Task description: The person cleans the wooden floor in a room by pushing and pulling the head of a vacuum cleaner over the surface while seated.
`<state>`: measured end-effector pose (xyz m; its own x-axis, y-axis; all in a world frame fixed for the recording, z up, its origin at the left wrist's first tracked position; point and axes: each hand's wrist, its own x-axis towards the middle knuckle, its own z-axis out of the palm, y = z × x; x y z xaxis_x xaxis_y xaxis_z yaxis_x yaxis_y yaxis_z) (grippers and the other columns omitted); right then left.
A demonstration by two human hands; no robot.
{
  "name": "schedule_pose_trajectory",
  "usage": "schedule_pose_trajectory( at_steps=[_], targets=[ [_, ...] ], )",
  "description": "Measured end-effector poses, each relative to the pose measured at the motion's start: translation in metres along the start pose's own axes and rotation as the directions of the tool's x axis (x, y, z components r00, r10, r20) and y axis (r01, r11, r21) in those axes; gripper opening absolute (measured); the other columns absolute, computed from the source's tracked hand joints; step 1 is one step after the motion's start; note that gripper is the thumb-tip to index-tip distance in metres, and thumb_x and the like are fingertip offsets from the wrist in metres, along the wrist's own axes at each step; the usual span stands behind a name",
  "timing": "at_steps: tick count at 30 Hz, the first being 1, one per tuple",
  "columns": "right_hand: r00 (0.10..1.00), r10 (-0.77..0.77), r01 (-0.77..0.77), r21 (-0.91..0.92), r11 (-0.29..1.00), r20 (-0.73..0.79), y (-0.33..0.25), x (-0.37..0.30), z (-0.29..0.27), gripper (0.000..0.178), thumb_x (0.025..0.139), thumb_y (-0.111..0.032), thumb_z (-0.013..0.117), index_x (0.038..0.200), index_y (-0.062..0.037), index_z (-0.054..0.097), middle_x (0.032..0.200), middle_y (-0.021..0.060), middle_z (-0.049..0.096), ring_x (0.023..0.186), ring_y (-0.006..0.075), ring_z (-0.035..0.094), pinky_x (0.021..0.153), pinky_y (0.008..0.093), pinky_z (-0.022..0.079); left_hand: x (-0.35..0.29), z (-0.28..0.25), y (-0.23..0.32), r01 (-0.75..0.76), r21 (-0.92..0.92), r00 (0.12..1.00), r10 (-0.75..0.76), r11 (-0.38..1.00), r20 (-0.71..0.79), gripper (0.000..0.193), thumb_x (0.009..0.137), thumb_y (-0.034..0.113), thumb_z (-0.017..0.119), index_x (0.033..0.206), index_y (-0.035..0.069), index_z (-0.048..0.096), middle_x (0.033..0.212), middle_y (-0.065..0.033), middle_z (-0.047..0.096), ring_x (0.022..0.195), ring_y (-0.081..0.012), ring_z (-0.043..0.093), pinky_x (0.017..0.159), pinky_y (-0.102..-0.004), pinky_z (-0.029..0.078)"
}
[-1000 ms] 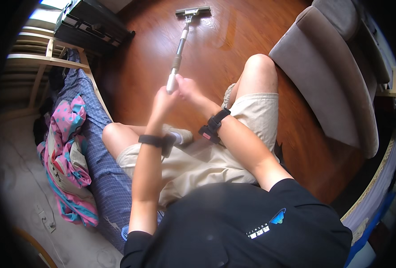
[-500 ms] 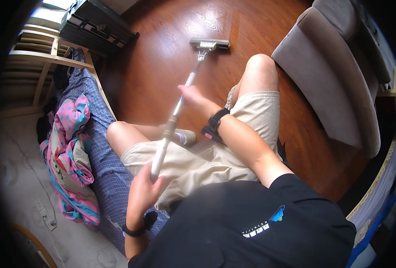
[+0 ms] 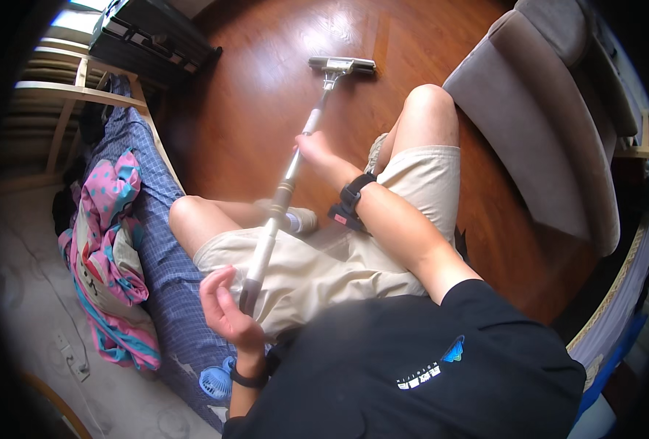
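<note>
The long white-and-grey flat-headed mop slants away over reddish-brown wooden floor, right hand wrapped round its shaft; its near end lies just right of the left hand, fingers loosely spread, perhaps touching.

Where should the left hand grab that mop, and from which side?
Probably around the grey end section of the mop, coming from the left. The pole is slim and straight there, its lower end points back toward the body, and the open left hand is just beside it. The right hand grips higher, nearer the wide head.
</note>
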<state>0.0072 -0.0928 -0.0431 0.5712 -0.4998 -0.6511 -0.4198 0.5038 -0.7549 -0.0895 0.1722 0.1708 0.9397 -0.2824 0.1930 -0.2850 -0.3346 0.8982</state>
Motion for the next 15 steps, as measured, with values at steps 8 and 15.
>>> schedule_pose_trajectory(
  at_steps=[8,15],
  targets=[
    [0.998,0.019,-0.026,-0.113,0.993,-0.062,0.001,-0.006,0.009,0.036,0.085,-0.026,0.059,0.089,0.0089,0.064,0.079,0.0152,0.066,0.070,0.0250,0.064,0.063,0.0397,0.049,0.001,0.006,-0.052,0.003,0.153,1.000,0.000,0.988,-0.018,0.023,0.095,0.006,0.039,0.096,-0.003,0.060,0.092,-0.0105,0.061,0.090,-0.0212,0.057,0.084,-0.0310,0.045],
    [0.997,-0.036,0.030,-0.091,0.995,-0.069,-0.003,-0.005,0.006,0.040,0.087,-0.031,0.057,0.089,0.0082,0.064,0.078,0.0168,0.065,0.071,0.0258,0.064,0.063,0.0402,0.049,0.045,0.069,-0.064,-0.091,0.018,0.984,0.087,0.996,0.157,0.025,0.099,0.010,0.038,0.104,-0.004,0.059,0.096,-0.0098,0.061,0.092,-0.0176,0.059,0.088,-0.0298,0.046]
  ],
)
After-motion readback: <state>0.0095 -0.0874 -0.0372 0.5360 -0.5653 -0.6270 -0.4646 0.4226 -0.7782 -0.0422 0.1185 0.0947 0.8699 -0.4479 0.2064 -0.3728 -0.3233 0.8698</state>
